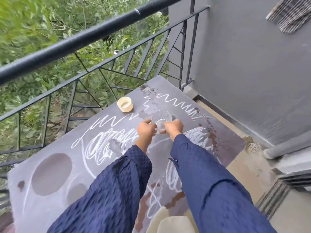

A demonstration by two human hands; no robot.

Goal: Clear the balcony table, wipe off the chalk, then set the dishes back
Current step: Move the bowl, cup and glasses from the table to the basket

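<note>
Slate-grey balcony table (225,142), scrawled with white chalk (178,102) and blotched with wet patches, and in the thick of it both hands are on the clear glass (161,117). Left hand (146,130) curls round its near left side and right hand (174,127) clamps the near right, a proper two-handed grip. Whether the glass is lifted or resting on the top, I can't tell.

Now the risk, as I read it. That glass sits among water marks, so a damp wall could slip through the fingers, and the top looks hard enough to crack it. The blue sleeves (109,190) hang just over the scribbles on the near side of the glass; let them drag and the chalk goes onto the cloth. Beyond the glass and to its left, a small cream cup (125,104) stands close to the table's far edge, right by the black railing (75,42). A careless reach past the glass could knock it through the bars into the greenery.

Further out, near-left of the glass, there's a round chalk-free patch (51,174). Nearer than the glass, at the table's near edge, are cream shapes (175,222), too cut off to name. Right of the glass are a grey wall (252,73), tan floor and a round floor drain (252,147).
</note>
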